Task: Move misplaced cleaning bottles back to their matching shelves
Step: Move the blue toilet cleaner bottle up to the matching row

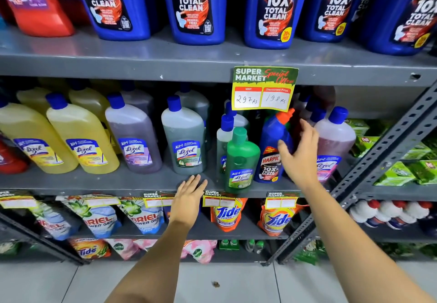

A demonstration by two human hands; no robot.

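A blue Harpic bottle (272, 151) stands on the middle shelf (94, 181), in among the Lizol bottles. It stands up tall, so its long way runs up and down. Its neck bends, and the orange cap (285, 114) points up and to the right, toward the yellow price sign (264, 88) hanging from the shelf above. The bottle is dark blue with a black and red label on its lower half. The label says "Harpic" and "10X Total Clean".

Just to its left stands a green Lizol bottle (240, 163) with a green cap, right at the front edge of the shelf. To its right is a pink Lizol bottle (333, 137) with a blue cap.

The right hand (299, 153) is spread wide, with the fingers apart. The thumb lies against the blue bottle's right side and the fingers reach up past its shoulder. The hand is not closed around it.

The left hand (190, 195) is flat and open, palm down, with the fingers close together. It is at the front edge of the middle shelf, just below a grey-green Lizol bottle (184, 137). It holds nothing.

On the top shelf (142, 56) stands a row of big blue Harpic bottles (191, 7) with the same kind of label.
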